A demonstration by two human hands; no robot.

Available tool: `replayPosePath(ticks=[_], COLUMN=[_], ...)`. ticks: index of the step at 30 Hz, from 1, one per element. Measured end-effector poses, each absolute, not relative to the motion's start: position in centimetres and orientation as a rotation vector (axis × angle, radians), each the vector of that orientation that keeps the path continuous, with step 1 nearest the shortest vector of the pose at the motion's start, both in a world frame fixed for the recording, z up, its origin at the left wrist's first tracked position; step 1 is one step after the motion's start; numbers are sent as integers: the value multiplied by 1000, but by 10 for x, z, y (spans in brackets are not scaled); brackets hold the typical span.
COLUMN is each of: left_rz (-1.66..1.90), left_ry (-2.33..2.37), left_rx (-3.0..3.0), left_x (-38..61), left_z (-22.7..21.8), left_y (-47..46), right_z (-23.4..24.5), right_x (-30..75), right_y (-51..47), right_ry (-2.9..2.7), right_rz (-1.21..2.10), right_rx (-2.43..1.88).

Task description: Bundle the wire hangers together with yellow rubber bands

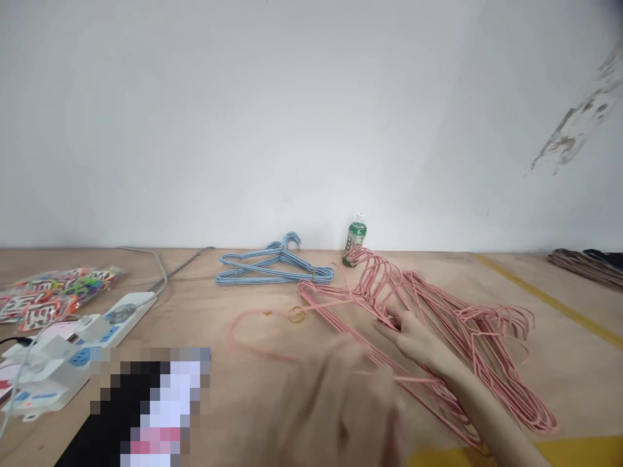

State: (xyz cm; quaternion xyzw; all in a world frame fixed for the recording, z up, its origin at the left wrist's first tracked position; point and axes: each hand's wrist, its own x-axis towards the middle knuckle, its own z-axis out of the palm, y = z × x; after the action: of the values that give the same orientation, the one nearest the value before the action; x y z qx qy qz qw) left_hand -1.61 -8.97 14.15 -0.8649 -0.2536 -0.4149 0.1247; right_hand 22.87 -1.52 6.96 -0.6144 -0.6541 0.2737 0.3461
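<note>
A heap of pink coated-wire hangers (438, 324) lies tangled on the wooden table right of centre. My right hand (409, 336), reaching in from the lower right, has its fingers curled around wires in the heap. My left hand (335, 395) is heavily motion-blurred above the heap's near part, so its fingers cannot be made out. Left of the heap, a loop of pink wire (248, 331) lies on the wood, and a small gold wire coil (297, 314) sits near the hangers' left end.
Stacked blue wire hangers (272, 267) and a green-labelled bottle (355, 240) stand by the wall. On the left are a white power strip (126, 318), cables and colourful packets (63, 292). A pixelated patch (150, 408) covers the lower left. Yellow tape (549, 299) runs along the right.
</note>
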Motion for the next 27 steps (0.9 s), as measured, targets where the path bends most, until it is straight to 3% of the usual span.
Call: replayPosePath(ticks=[5, 10, 12, 17, 21, 27], left_rz=[-881, -333, -412, -851, -896, -829], left_ry=[-1237, -1637, -1752, -1462, -1499, -1803], left_rx=[-2209, -2481, -2471, -2461, -2401, -2367], left_x=[-29, -26, -25, -29, -32, -30], left_z=[132, 95, 79, 34, 10, 7], left_y=[-51, -17, -1, 32, 36, 31], right_z=[73, 82, 84, 86, 80, 65], right_x=[227, 230, 235, 243, 247, 264], right_y=[-15, -15, -15, -11, -4, 19], right_ry=[-1785, -1845, -1823, -1771, -1551, -1226], right_rz=[753, 897, 935, 1176, 1546, 1886], right_rx=[-1516, -1666, -1735, -1719, -1586, -1417])
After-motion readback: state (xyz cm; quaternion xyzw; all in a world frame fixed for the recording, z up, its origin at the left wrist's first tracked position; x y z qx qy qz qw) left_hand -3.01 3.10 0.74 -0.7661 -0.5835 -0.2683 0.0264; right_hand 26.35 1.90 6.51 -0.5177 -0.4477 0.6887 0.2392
